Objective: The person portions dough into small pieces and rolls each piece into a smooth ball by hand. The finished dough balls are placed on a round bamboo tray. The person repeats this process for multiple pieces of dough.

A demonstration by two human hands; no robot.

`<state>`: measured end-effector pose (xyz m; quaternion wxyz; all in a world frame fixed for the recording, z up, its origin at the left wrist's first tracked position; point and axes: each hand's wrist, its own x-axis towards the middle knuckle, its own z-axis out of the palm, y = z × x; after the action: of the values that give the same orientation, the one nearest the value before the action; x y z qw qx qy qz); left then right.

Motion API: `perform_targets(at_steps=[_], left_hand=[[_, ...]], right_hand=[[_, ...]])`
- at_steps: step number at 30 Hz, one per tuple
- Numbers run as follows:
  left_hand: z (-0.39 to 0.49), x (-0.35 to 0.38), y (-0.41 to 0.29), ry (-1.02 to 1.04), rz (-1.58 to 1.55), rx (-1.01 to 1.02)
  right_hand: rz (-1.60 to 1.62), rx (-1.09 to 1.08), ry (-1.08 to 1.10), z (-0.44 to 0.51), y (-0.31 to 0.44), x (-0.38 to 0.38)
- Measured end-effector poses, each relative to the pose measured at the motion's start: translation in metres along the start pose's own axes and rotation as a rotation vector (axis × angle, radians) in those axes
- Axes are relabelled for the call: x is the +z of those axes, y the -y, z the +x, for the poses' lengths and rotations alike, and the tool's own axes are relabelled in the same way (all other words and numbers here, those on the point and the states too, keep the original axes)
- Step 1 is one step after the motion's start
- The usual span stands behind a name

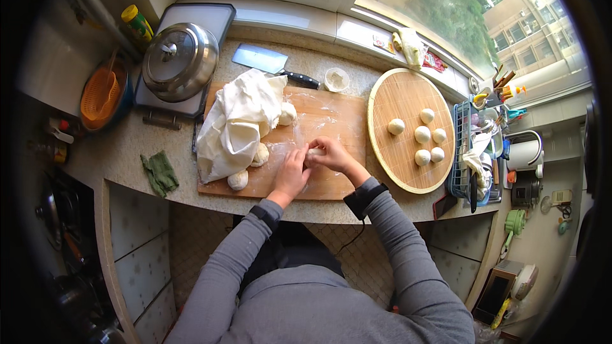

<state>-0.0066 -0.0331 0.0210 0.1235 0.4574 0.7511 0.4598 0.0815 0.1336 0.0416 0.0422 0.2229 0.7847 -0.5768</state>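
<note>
Over the floured wooden board (334, 114), my left hand (292, 174) and my right hand (333, 154) meet around a small piece of dough (314, 152). Fingers of both hands press on it and hide most of its shape. To the left, a crumpled white cloth (234, 124) lies over the board. Lumps of dough (259, 155) stick out along its right side and lower edge; whatever else it covers is hidden. Several smooth round dough balls (422, 134) rest on a round bamboo tray (382, 153) right of the board.
Behind the board lie a cleaver (260, 59) and a small tub of white powder (337, 80). A lidded steel pot (179, 62) stands back left, with a green cloth (160, 173) nearer the counter edge. A blue dish rack (461, 129) adjoins the tray.
</note>
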Motion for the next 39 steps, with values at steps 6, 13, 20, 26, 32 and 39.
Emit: perform_targets(at_steps=[6,13,20,26,32,39], left_hand=[[0.006,0.020,-0.001,0.155,-0.178,-0.546],[0.017,-0.001,0.002,0.327,0.118,-0.383],[0.028,0.003,0.005,0.232,0.116,-0.406],[0.007,-0.001,-0.016,0.441,0.173,-0.412],[0.014,-0.006,-0.005,0.438,0.081,-0.376],[0.027,0.007,0.005,0.215,-0.127,-0.493]], right_hand=[[0.343,0.180,-0.529,0.013,-0.015,0.043],[-0.857,-0.373,-0.827,0.049,-0.011,0.055],[-0.810,-0.231,-0.750,0.054,0.006,0.050],[-0.261,-0.126,-0.629,0.002,-0.007,0.072],[-0.789,-0.320,-0.725,0.033,-0.014,0.061],[-0.801,0.095,-0.574,0.047,0.013,0.053]])
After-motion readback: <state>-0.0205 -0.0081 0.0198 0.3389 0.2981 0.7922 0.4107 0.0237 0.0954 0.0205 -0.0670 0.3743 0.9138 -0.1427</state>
